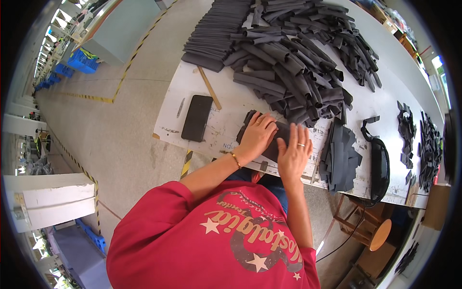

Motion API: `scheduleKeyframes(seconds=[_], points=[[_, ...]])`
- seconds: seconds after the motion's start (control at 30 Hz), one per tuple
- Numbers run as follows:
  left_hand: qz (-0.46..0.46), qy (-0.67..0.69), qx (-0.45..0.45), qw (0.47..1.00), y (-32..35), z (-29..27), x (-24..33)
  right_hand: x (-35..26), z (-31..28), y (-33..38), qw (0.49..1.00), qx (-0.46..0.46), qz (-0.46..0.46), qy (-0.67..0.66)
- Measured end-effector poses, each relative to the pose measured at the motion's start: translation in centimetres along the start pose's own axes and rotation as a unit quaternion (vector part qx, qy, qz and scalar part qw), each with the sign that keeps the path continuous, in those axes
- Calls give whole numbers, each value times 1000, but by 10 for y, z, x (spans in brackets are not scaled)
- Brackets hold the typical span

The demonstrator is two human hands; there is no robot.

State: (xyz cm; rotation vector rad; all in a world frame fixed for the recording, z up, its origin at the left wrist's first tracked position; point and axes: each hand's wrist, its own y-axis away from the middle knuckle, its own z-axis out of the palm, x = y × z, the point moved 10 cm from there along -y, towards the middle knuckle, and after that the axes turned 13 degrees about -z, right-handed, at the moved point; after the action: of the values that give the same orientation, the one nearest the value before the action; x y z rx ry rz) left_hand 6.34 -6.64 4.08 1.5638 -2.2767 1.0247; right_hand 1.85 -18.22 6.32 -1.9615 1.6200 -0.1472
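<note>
My left hand (257, 135), with a bracelet and a ring, lies on top of a small stack of flat black sleeves (281, 131) near the front edge of the white table (375, 103). Its fingers curl over the stack's far side. Against the stack's right end presses my right hand (293, 154), also ringed, with its fingers straight and together. The stack sits between both hands, mostly covered by them. My red shirt fills the lower part of the view.
A big loose pile of black sleeves (293, 72) and a neat row of them (214, 33) lie behind the hands. A black phone (197, 118) and a wooden stick (209, 87) are to the left, a flat black stack (339, 156) and a black pouch (380, 166) to the right. A wooden stool (380, 233) stands below the table.
</note>
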Motion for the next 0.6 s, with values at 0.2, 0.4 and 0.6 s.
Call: scheduleKeyframes(seconds=[0.2,0.4,0.6], points=[[-39,-50,-1,998,-4,13,-1,8,59,6,991,-116,-65,-16],[-29,-43,8,999,-2,12,2,13,59,9,991,-115,-65,-20],[-35,6,-14,999,-23,-14,5,6,17,-6,993,-91,-56,-56]])
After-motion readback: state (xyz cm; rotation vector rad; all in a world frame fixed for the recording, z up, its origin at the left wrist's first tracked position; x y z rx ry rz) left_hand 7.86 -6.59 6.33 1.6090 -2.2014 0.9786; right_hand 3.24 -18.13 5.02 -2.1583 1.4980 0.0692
